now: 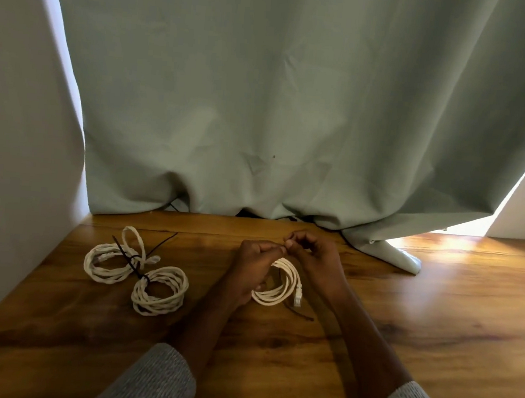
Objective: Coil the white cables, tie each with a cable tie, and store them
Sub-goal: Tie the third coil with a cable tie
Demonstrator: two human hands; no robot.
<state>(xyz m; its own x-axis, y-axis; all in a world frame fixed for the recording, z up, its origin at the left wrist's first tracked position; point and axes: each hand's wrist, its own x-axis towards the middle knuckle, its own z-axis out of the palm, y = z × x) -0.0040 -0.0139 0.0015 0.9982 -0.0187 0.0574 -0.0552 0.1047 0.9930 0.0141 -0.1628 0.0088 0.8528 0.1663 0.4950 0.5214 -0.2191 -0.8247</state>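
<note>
Three coiled white cables lie on the wooden table (434, 325). The far-left coil (108, 263) and the coil beside it (159, 291) each carry a black cable tie (132, 262). The third coil (282, 284) sits between my hands, its white plug (297, 295) at the right side. A thin dark tie end (298, 313) trails on the table below it. My left hand (253, 268) and my right hand (313, 254) meet above the coil's far edge, fingers curled, fingertips pinching something thin that is too small to make out.
A grey-green curtain (279, 105) hangs behind the table and drapes onto its far edge, with a fold (389, 254) resting on the wood at the right. A pale wall (21, 146) bounds the left side. Bright light falls on the far right.
</note>
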